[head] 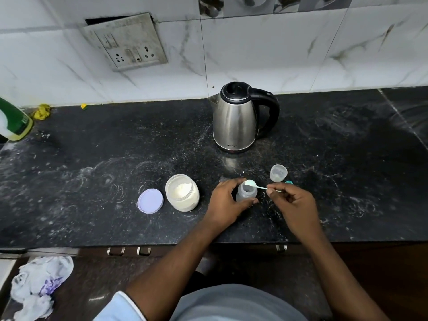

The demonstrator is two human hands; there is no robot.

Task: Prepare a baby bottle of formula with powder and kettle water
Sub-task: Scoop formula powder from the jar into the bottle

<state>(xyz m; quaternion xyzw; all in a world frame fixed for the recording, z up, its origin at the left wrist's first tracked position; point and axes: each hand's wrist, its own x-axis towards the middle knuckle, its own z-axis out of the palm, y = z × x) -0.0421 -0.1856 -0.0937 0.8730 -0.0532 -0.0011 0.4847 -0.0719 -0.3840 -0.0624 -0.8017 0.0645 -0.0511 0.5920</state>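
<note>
Left hand point(228, 202) is gripping the baby bottle point(247, 193) round its body, with the thumb on the near side and the fingers curling over the far side. The bottle is standing upright and uncapped on the countertop point(347, 181), toward the front edge. Right hand point(292, 202) is pinching the handle end of the scoop point(251, 183), and the scoop bowl is sitting right over the bottle mouth. Can't tell if the bowl is carrying powder. The hands are sitting close but not touching, with the bottle and scoop between them.

Powder jar point(182, 193) is standing open just left of the left hand, showing white powder inside. Its purple lid point(150, 201) is lying flat beside it on the left. Clear cap point(278, 173) is standing mouth-up behind the right hand. A teal piece point(288, 182) is peeking out by the knuckles, mostly hidden. Steel kettle point(236, 121) is standing further back near the wall, lid down, black handle pointing right.

The countertop is black stone, showing white smears and dust rings. White marble-look wall tiles point(278, 54) are running behind it, and a grimy socket plate point(129, 42) is hanging askew at upper left. A green bottle point(14, 119) is poking in at the left edge and a yellow rag point(42, 111) is lying by the wall. Crumpled white-and-purple cloth point(39, 286) is lying below counter level at lower left.
</note>
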